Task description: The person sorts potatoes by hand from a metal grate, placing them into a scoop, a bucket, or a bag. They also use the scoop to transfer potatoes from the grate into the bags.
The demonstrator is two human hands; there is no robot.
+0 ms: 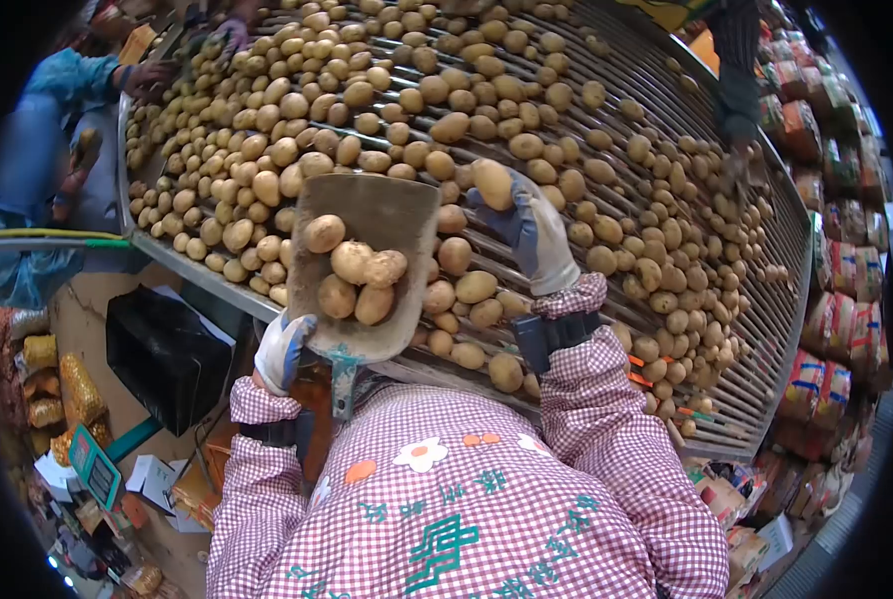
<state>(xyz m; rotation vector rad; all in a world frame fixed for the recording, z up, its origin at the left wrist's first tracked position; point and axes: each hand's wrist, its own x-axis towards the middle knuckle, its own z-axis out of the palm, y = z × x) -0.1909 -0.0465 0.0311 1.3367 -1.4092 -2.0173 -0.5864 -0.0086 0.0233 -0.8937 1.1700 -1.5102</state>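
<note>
My left hand (pixel 284 349), in a white and blue glove, grips the handle end of a metal scoop (pixel 377 205) that carries several potatoes (pixel 352 275). The scoop is held over the near edge of a roller sorting table (pixel 666 90). My right hand (pixel 531 235), also gloved, is raised over the rollers and closed on a single potato (pixel 491 183), just right of the scoop's far edge. My sleeves and apron are pink checked cloth.
The roller table is covered with many loose potatoes (pixel 297 110). Another person in blue (pixel 52 110) reaches onto it at the far left; a third person's arm (pixel 736 90) hangs at the far right. Filled sacks (pixel 836 270) are stacked at the right, a black crate (pixel 167 354) and scale (pixel 95 469) at the left.
</note>
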